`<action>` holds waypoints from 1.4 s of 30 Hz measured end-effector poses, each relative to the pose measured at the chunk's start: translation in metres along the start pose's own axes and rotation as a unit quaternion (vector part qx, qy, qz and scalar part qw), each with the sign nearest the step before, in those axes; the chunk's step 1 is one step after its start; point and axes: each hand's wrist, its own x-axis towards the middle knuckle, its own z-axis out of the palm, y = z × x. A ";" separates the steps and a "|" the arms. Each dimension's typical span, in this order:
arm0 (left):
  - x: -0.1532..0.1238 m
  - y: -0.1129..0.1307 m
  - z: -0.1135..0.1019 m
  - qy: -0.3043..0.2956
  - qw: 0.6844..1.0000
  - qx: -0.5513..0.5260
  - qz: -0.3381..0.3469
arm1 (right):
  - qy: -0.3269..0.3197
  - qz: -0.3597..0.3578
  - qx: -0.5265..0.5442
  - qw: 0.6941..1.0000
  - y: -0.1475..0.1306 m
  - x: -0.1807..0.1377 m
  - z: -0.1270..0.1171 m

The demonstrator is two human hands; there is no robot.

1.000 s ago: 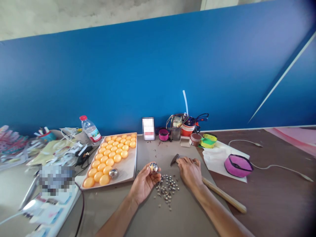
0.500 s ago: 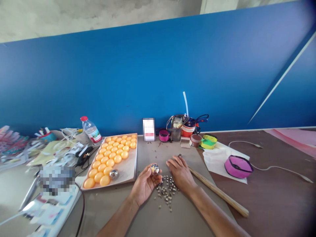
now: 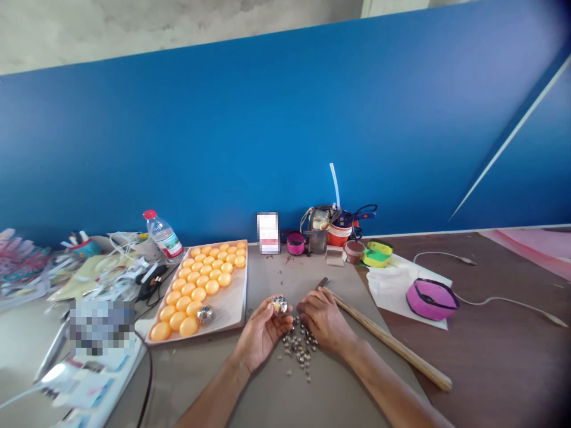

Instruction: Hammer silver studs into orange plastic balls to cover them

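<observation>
My left hand (image 3: 259, 331) grips a small ball (image 3: 280, 304) faced with shiny silver pieces, a patch of orange showing on it. My right hand (image 3: 325, 318) is at the upper right edge of a pile of small shiny silver gems (image 3: 300, 348). Its fingers are bent and drawn together at the pile, and whatever is between the fingertips is hidden. Left of both hands, a shallow white tray (image 3: 234, 309) carries rows of orange balls (image 3: 198, 294). One silver-covered ball (image 3: 205, 314) sits in the tray at the front.
A wooden stick (image 3: 392, 339) with a flat metal piece at its far end lies right of my right hand. Behind are a red bucket (image 3: 339, 235), a yellow-green dish (image 3: 377, 254) and a water bottle (image 3: 165, 239). A pink dish (image 3: 432, 299) stands at right; cables and clutter lie left.
My right hand has shifted slightly down and left, its fingers curling in toward the gem pile and uncovering the stick's metal end. My left hand keeps the ball in the same place.
</observation>
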 end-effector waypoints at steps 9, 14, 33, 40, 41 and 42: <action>0.003 0.006 -0.005 0.028 0.999 -0.018 0.037 | -0.011 0.016 -0.014 1.000 0.001 -0.008 -0.017; 0.004 0.006 -0.005 0.038 0.998 -0.024 0.037 | -0.078 0.010 -0.018 0.997 -0.005 -0.010 -0.013; 0.002 0.001 -0.004 0.011 1.000 -0.016 0.023 | -0.091 0.013 0.024 0.995 -0.022 -0.011 -0.008; 0.003 0.001 -0.004 0.014 1.000 -0.018 0.014 | 0.004 0.013 0.058 0.998 -0.020 -0.012 -0.005; 0.002 0.002 -0.004 0.013 1.000 -0.019 0.013 | 0.026 0.019 0.074 0.997 -0.020 -0.012 -0.005; 0.002 0.002 -0.003 0.012 1.000 -0.019 0.012 | 0.042 0.027 0.095 0.994 -0.019 -0.012 -0.005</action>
